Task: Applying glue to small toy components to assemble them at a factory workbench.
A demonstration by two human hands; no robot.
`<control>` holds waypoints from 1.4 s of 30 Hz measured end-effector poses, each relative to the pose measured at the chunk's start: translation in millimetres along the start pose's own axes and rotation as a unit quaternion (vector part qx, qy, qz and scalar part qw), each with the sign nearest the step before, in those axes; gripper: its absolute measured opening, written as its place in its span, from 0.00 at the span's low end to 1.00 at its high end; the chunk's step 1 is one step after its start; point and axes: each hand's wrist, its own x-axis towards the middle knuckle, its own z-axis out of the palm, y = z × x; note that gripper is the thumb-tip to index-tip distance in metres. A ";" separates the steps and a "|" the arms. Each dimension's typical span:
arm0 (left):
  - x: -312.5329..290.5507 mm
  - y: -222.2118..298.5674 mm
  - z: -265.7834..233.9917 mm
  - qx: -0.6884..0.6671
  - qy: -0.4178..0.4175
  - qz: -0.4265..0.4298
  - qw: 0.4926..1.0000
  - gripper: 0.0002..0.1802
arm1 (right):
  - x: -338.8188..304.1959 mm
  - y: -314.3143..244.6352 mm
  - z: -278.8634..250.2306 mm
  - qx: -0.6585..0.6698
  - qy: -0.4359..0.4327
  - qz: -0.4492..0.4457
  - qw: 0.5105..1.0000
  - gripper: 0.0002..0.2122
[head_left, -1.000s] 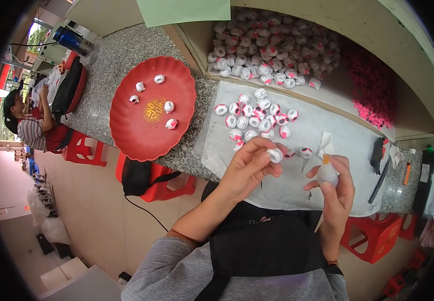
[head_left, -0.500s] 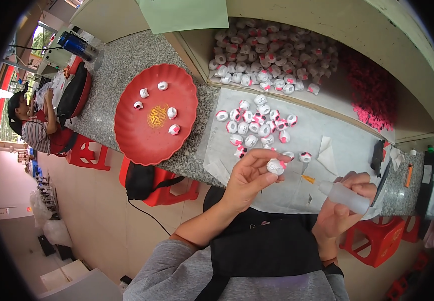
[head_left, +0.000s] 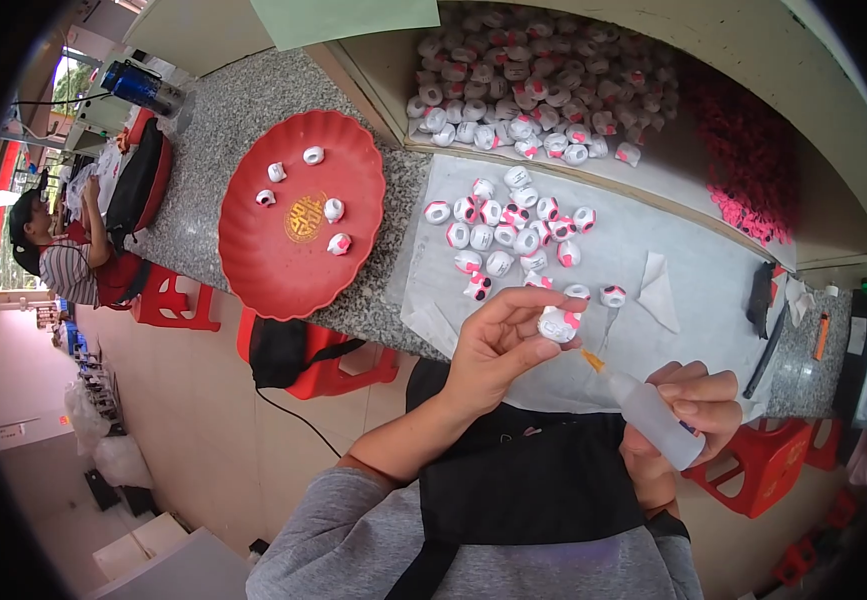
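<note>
My left hand [head_left: 498, 350] pinches a small white figurine head [head_left: 558, 324] with a pink bow between thumb and fingers, above the near part of the white sheet. In my right hand [head_left: 688, 405] is a translucent squeeze bottle [head_left: 653, 415], tilted so its orange nozzle [head_left: 593, 360] points up and left. The nozzle tip is close to the lower right of the head; whether they touch I cannot tell. Beyond my hands, several similar white and pink heads [head_left: 504, 237] lie grouped on the white sheet [head_left: 593, 290]. Some show a dark hole.
To the left, a red scalloped tray [head_left: 263, 240] holds several heads. A shelf compartment [head_left: 553, 90] at the back contains a heap of them, beside pink small pieces [head_left: 743, 190]. A folded paper scrap [head_left: 658, 293] lies on the sheet. Another person [head_left: 63, 240] sits far left.
My right hand has brought the bottle left and tipped it more upright, its nozzle now close to the head. My left hand has turned the head slightly, keeping its pinch.
</note>
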 end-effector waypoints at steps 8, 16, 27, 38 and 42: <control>-2.2 -0.9 -0.9 0.011 0.000 0.014 1.000 0.19 | -1.5 -1.4 -1.5 0.016 -0.032 -0.003 0.999 0.19; -1.7 -0.8 -1.4 0.011 -0.003 0.014 1.000 0.19 | -1.8 -1.6 -2.3 0.017 -0.047 0.002 0.999 0.19; -3.0 -2.1 -3.7 0.044 -0.004 0.017 0.999 0.19 | -3.1 0.1 -5.5 0.009 -0.075 -0.029 0.997 0.19; -3.9 -1.9 -4.4 0.056 0.008 0.016 0.998 0.19 | -5.3 4.1 -8.8 0.008 -0.061 -0.045 0.997 0.18; -4.3 -2.2 -3.6 0.052 0.012 0.011 0.999 0.19 | -5.6 4.4 -8.3 0.008 -0.047 -0.053 0.997 0.17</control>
